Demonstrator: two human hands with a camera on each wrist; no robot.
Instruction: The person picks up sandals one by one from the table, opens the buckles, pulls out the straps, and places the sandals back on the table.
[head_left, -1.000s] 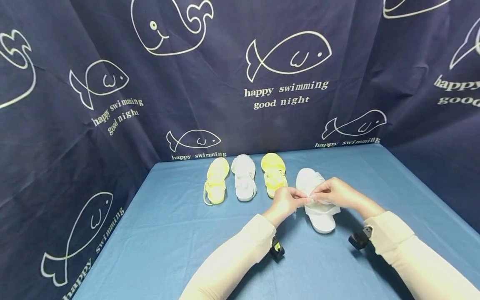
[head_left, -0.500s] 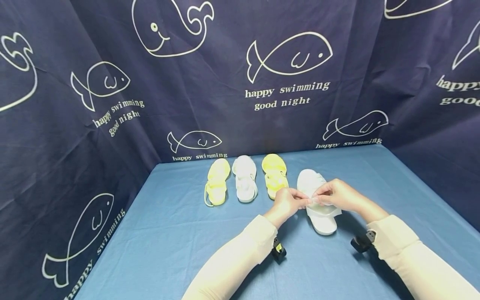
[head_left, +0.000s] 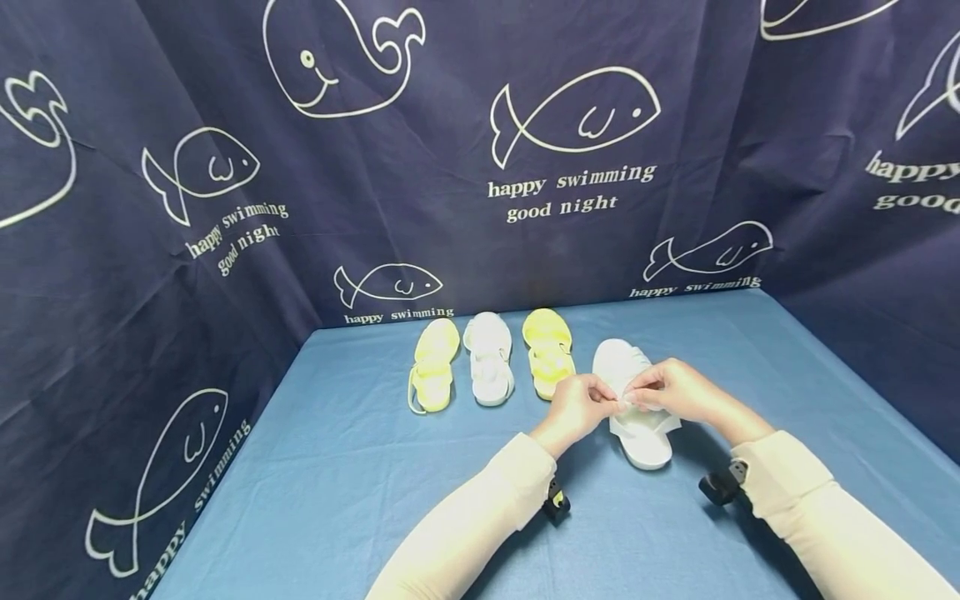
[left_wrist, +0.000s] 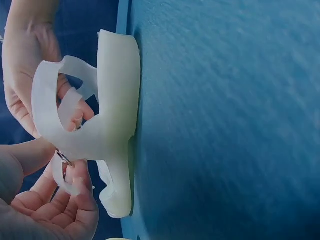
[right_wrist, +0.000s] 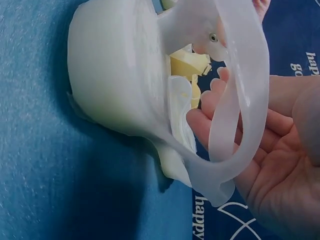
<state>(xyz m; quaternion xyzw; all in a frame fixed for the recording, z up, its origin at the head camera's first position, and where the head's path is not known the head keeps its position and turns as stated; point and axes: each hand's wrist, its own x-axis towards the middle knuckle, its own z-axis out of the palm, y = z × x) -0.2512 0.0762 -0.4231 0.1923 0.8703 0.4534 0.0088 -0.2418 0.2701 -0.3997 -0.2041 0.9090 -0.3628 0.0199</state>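
A white sandal lies on the blue cloth with its heel end toward me. My left hand and right hand meet over its strap, fingertips almost touching. In the left wrist view, the left hand pinches the strap beside a small metal buckle pin. From the other side, my right hand holds the strap between thumb and fingers. A metal-ringed hole shows on the strap near the left fingers. The strap's meeting point is partly hidden by fingertips.
Left of the hands stand a yellow sandal, another white sandal and a second yellow sandal in a row along the back. Behind the blue table hangs a dark blue curtain with fish prints.
Both hands stay at the sandal's strap with only slight finger movement. The sandals keep their places.
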